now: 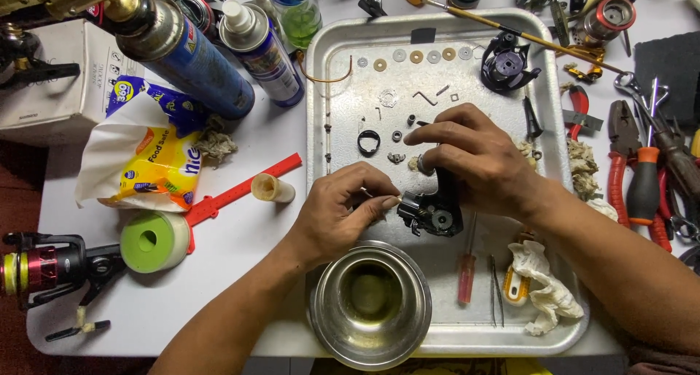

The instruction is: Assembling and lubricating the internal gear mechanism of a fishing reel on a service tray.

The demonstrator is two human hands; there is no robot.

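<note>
A black reel body (432, 212) lies on the metal tray (328, 91). My right hand (474, 156) rests over it from above, fingers curled around its top, index finger stretched left. My left hand (343, 207) pinches a thin metal pin or tool whose tip touches the reel body's left side. Small parts lie just above the hands: a black ring (369, 142), screws, a bent wire and a row of washers (415, 56). Another black reel piece (504, 63) sits at the tray's top right.
A steel bowl (370, 302) stands at the tray's front edge. A red screwdriver (467, 269) and crumpled rag (543, 287) lie on the tray. Spray cans (197, 58) and a tissue pack (149, 156) are left, a fishing reel (51, 266) far left, pliers (634, 178) right.
</note>
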